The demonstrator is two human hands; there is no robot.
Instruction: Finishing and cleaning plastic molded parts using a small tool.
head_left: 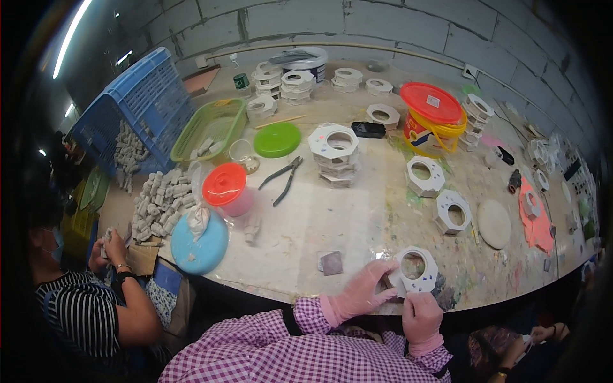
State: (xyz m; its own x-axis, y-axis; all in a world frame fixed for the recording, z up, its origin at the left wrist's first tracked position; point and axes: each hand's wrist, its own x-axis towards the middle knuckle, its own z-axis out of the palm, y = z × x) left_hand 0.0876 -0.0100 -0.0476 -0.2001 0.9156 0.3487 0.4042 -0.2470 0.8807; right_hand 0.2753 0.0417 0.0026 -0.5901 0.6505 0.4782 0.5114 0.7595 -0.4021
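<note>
Head view, progress. One matte white octagonal ring with a round opening and small blue spots (430, 273) is being handled at the front edge of the counter (300, 246). The left gloved hand (361, 295) has its fingers clamped on the ring's left side. The right gloved hand (423, 318) has its fingers curled at the lower edge; whether they grip anything is hidden. Work on this ring appears unfinished. Whether the other rings are finished or waiting cannot be determined.

Head view, count. Held ring: one. Separate white octagonal rings just beyond it: two, the farther (438, 177) and the nearer (442, 209). White ring stack at mid-counter (327, 152): one; its layers cannot be counted reliably. Dark-handled metal pliers (293, 167): one. Pink tub with red lid (225, 184): one. Flat green disc (277, 139): one. Round blue disc (198, 249): one. Yellow bucket with red lid (434, 131): one. Grey cylindrical pieces (163, 204): one heap, too crowded to count.
</note>
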